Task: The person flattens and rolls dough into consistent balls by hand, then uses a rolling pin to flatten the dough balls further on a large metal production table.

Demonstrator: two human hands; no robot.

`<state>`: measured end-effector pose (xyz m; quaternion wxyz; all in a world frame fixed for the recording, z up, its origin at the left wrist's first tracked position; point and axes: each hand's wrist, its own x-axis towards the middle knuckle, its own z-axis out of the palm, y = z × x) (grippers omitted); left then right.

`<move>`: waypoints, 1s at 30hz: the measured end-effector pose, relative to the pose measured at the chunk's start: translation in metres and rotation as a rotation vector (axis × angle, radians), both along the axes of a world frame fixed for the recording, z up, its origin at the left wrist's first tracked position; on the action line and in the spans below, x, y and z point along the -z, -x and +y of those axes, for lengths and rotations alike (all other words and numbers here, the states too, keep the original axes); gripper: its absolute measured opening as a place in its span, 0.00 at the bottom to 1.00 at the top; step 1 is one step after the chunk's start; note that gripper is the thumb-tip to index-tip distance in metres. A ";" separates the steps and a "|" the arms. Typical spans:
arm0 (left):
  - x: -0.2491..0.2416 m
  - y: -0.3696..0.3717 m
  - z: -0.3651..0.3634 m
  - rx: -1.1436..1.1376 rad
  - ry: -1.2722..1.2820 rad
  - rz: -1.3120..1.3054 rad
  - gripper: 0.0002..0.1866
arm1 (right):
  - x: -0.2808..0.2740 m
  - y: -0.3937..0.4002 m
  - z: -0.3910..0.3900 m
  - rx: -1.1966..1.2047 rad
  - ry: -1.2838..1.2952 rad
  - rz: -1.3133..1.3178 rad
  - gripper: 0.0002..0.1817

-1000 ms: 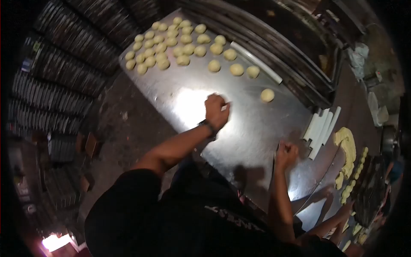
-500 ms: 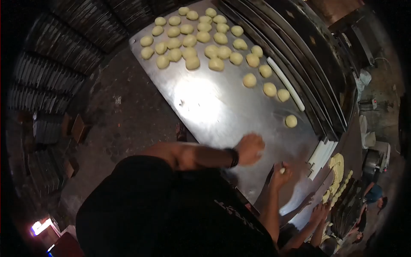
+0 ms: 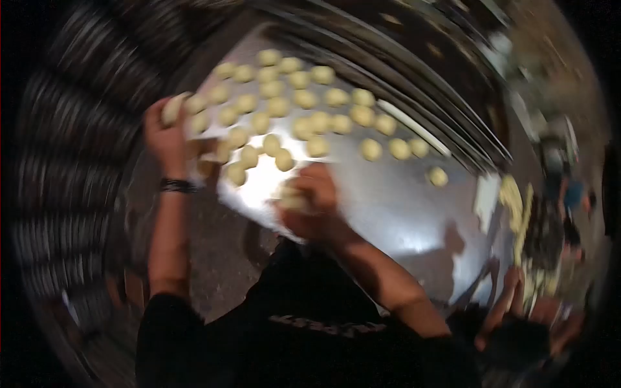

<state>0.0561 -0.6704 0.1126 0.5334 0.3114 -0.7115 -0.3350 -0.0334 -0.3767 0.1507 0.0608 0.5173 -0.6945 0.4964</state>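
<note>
At the table's left end, my left hand (image 3: 165,132), with a black band at its wrist, is closed round a pale yellow dough ball (image 3: 173,110). My right hand (image 3: 315,200) is over the near edge of the metal table (image 3: 381,200). Its fingers curl about another dough ball (image 3: 294,199), smeared by motion. Many round dough balls (image 3: 278,107) lie spread over the table beyond and between my hands. A lone dough ball (image 3: 438,176) sits apart to the right.
A white rod (image 3: 414,128) lies along the table's back side, beside dark stacked trays (image 3: 388,71). White blocks (image 3: 486,200) and sheets of dough (image 3: 511,200) are at the right, where another person's hands (image 3: 511,294) are. Racks (image 3: 71,161) stand at the left.
My left hand has swung far left to the table's end and now holds a dough ball. My right hand has moved left to the near edge. The view has turned and blurred.
</note>
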 end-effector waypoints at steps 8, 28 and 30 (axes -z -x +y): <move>0.103 -0.041 -0.069 -0.043 -0.116 -0.608 0.33 | 0.080 0.020 0.104 0.136 -0.183 -0.155 0.18; 0.074 0.038 0.363 0.455 0.318 -0.776 0.22 | 0.070 0.240 0.183 0.137 -0.334 -0.134 0.17; 0.072 0.037 0.360 0.461 0.297 -0.775 0.21 | 0.071 0.238 0.130 0.161 -0.389 -0.215 0.19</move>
